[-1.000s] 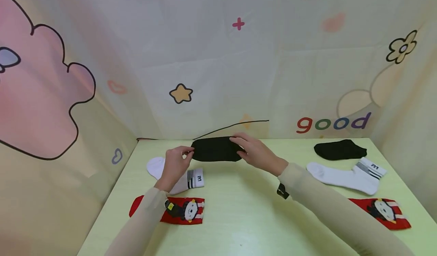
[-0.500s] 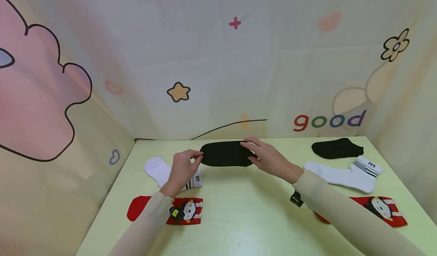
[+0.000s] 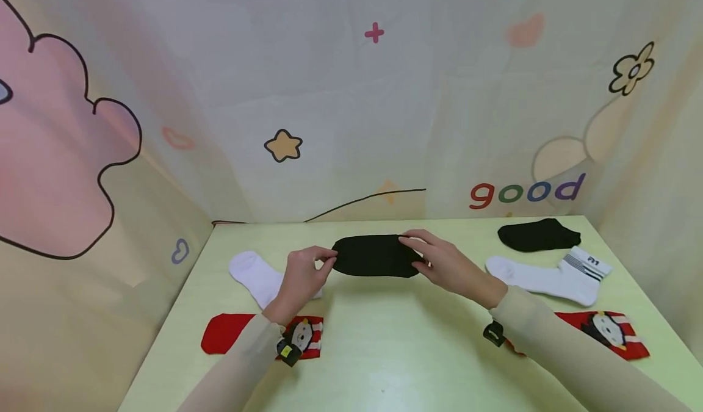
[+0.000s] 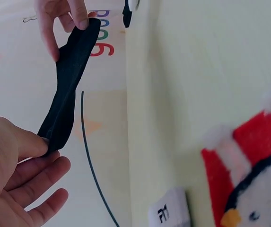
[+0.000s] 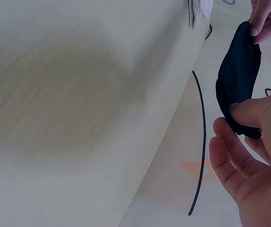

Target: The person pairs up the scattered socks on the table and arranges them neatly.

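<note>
A black sock is stretched sideways between both hands, held above the table. My left hand pinches its left end between thumb and forefinger; in the left wrist view the other fingers are spread apart. The right hand pinches the opposite end, its thumb lying on the cloth in the right wrist view. Beneath the left arm lie a white sock, partly covered by the hand, and a red sock with a bear face, partly covered by the sleeve.
On the table's right side lie another black sock, a white striped sock and a red bear sock, the last partly behind the right sleeve. A printed curtain hangs behind the pale table.
Both hands have moved to the right and slightly down in the head view, carrying the black sock with them. The grip at each end stays the same. The camera view has shifted a little.
</note>
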`<action>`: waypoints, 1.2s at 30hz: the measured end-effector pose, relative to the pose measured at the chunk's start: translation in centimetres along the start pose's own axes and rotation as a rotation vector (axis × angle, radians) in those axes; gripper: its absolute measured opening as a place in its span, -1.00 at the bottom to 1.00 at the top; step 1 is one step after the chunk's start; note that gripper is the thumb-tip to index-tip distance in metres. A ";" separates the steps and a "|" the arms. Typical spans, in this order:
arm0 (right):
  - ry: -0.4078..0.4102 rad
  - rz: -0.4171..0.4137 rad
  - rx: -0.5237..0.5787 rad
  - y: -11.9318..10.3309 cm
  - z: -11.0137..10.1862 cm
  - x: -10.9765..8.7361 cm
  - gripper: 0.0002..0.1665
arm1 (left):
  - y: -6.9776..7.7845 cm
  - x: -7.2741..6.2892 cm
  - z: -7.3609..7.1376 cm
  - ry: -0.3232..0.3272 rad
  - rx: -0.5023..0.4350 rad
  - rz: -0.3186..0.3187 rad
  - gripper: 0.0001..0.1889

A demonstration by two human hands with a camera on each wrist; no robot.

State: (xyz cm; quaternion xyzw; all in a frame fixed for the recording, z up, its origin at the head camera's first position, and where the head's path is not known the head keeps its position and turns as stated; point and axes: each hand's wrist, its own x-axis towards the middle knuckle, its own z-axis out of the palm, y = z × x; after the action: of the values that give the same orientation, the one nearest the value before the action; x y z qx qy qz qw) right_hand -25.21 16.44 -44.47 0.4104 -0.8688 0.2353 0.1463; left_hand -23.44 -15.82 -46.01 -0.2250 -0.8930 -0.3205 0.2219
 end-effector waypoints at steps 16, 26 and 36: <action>-0.001 0.020 -0.029 -0.6 -0.9 -3.7 -0.27 | 2.2 -1.8 1.9 -0.090 -0.057 0.001 -0.89; -0.019 0.075 -0.012 -1.1 -1.1 -6.2 -0.24 | 3.1 -2.4 2.6 -0.142 -0.056 -0.003 -0.88; -0.089 0.125 0.037 -1.6 -1.4 -7.9 -0.25 | 3.9 -3.5 3.5 -0.202 -0.043 0.022 -0.89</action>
State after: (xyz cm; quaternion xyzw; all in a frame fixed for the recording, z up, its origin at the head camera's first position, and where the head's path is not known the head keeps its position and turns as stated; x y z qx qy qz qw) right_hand -18.95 21.36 -46.30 0.3678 -0.8940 0.2415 0.0851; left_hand -19.35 -11.68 -48.46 -0.2708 -0.9011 -0.3130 0.1292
